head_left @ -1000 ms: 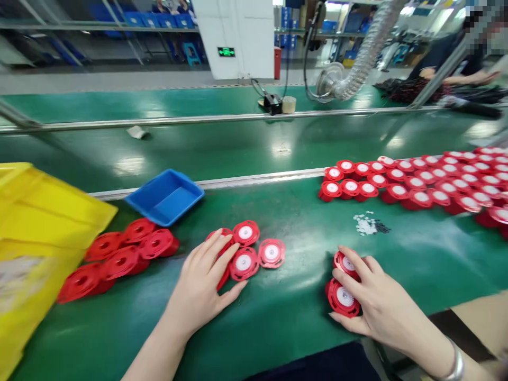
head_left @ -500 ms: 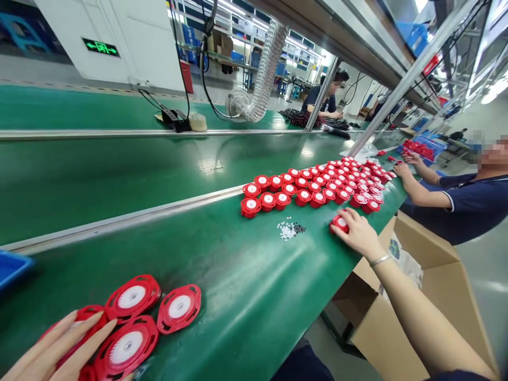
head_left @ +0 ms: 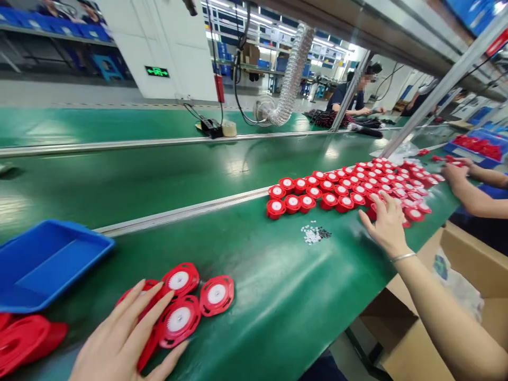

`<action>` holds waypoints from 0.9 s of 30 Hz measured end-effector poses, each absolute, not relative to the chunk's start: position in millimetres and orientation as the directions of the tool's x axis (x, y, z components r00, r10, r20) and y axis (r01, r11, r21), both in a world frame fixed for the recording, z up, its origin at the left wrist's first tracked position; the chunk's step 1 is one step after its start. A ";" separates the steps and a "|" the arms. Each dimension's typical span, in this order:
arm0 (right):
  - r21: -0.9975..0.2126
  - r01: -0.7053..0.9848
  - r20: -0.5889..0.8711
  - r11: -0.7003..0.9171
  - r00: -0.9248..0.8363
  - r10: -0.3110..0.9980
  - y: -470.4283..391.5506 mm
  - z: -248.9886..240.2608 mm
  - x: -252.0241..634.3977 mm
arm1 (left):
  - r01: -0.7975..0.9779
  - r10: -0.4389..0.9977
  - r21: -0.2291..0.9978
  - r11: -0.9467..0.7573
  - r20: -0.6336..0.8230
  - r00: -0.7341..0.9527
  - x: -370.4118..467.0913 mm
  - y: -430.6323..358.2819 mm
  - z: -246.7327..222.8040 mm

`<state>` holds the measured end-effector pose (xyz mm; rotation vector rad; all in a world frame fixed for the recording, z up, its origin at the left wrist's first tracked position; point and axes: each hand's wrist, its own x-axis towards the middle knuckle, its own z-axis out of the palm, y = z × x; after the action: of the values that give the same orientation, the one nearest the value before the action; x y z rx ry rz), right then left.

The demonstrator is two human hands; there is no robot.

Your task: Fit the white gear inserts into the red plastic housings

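Note:
My left hand [head_left: 127,328] lies with its fingers spread over a small group of red round housings with white toothed discs. Its fingertips rest on or against the nearest ones; one red housing [head_left: 217,295] sits at the right of the group. My right hand [head_left: 387,227] is open, fingers apart, at the front edge of a large cluster of similar red housings [head_left: 275,208]. Its fingers partly cover a few of them; whether they touch cannot be made out. Small white pieces [head_left: 311,234] and small black pieces [head_left: 324,233] lie in a pile between the hands.
A blue tray [head_left: 51,270] stands at the left, with larger red parts [head_left: 27,338] in front of it. At right, a co-worker's hands [head_left: 456,172] handle red parts beside a blue bin [head_left: 472,153]. An open cardboard box [head_left: 413,338] stands below the bench edge.
My right hand has carried a red housing to the cluster and its fingers have opened. My left hand stays over its group. The view has swung left, showing more of the blue tray.

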<state>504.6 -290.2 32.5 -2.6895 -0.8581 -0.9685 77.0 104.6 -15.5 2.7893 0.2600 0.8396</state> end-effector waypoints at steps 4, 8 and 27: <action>0.049 0.917 0.549 -0.396 0.306 0.778 -219.2 38.4 429.2 | 0.168 0.194 0.097 -0.981 0.431 0.881 88.5 88.9 -1.6; -0.036 0.997 0.358 0.062 -0.045 0.933 -155.2 30.7 356.1 | 0.236 0.242 0.061 -0.970 0.352 0.904 107.4 72.8 6.4; 0.009 0.978 0.450 -0.208 0.182 0.874 -86.1 -11.1 391.6 | -0.153 -0.133 0.203 -0.967 0.110 0.985 317.0 133.3 27.1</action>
<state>391.6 -86.1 -11.1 -2.1804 -1.7684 -0.5263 317.0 133.3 27.1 2.9179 -0.2124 0.1406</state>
